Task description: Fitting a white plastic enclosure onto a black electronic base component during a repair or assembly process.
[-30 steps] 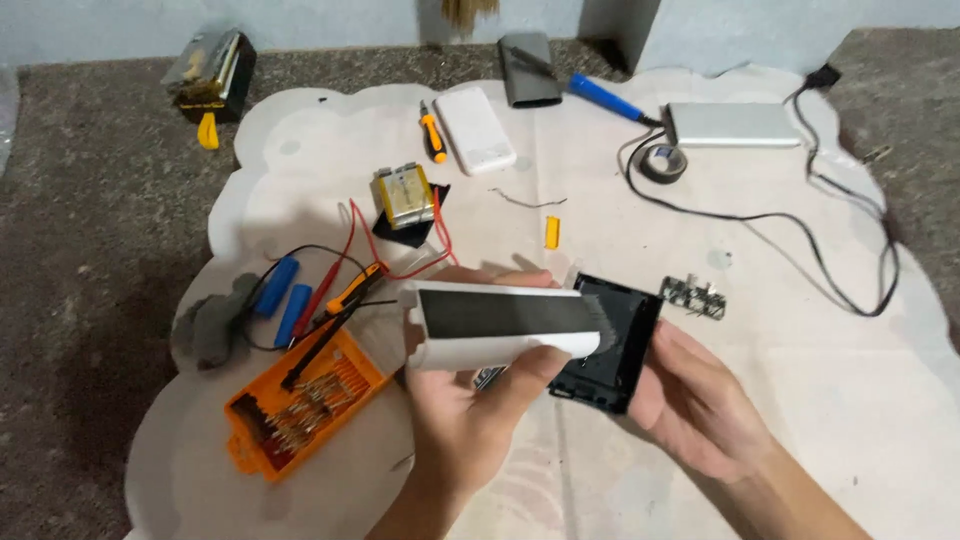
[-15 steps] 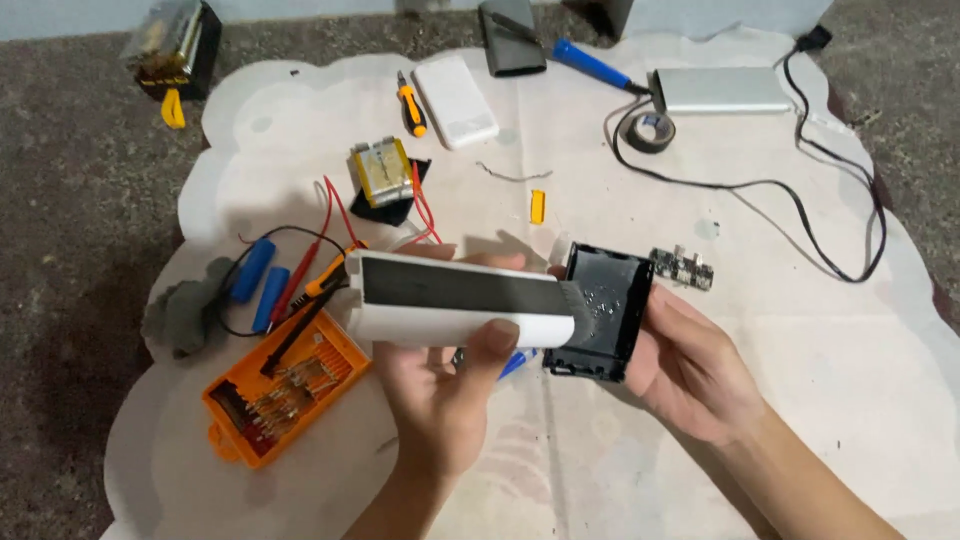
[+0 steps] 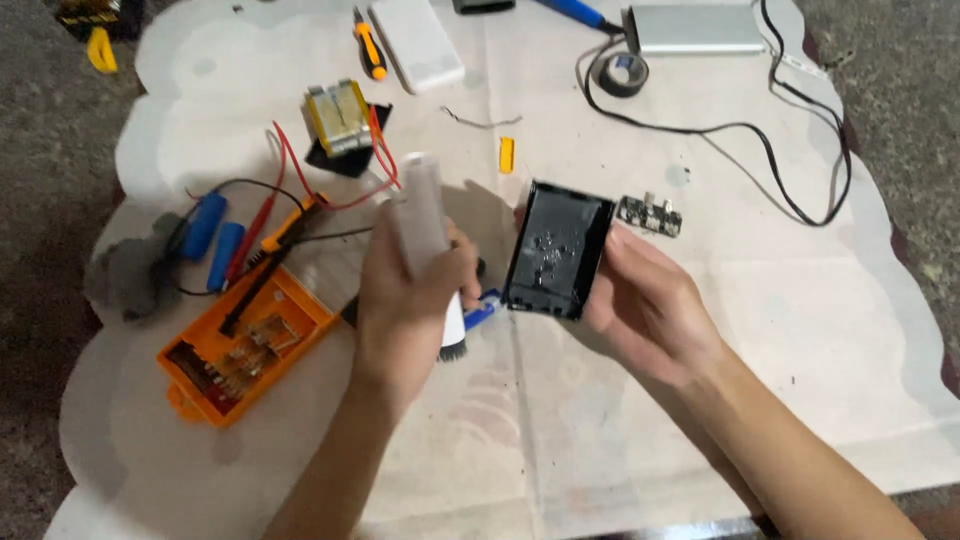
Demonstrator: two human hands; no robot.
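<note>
Cloth (image 3: pixel 800 330), pale and scallop-edged, covers the rough grey floor (image 3: pixel 40 200) and carries everything else. Above its middle the left hand (image 3: pixel 405 290) is closed around a white shell (image 3: pixel 422 215), gripping it edge-on with its long axis pointing away from the camera, so only a narrow side shows. The right hand (image 3: pixel 645 305) cradles a black tray (image 3: pixel 558 250) from beneath and from the right, fingers half curled about its edge, with the open face tilted toward the camera; small specks sit inside. Shell and tray are near each other but apart, both lifted off the cloth.

At lower left lies an orange bit case (image 3: pixel 245 350), open, with rows of metal bits. A silver bank (image 3: pixel 700 28) rests at the top right, and a black cable (image 3: pixel 790 170) loops from it down the right side. A white bank (image 3: pixel 417 45) lies at top centre. Left of the shell, a taped yellowish cell pack (image 3: pixel 340 115) sits on a black square with red wires (image 3: pixel 290 170) trailing from it. Two blue cells (image 3: pixel 213 240) lie side by side further left. A tape roll (image 3: pixel 622 73) sits by the silver bank. A small circuit board (image 3: pixel 650 215) lies just beyond the tray. An orange-handled screwdriver (image 3: pixel 370 55) lies beside the white bank.
</note>
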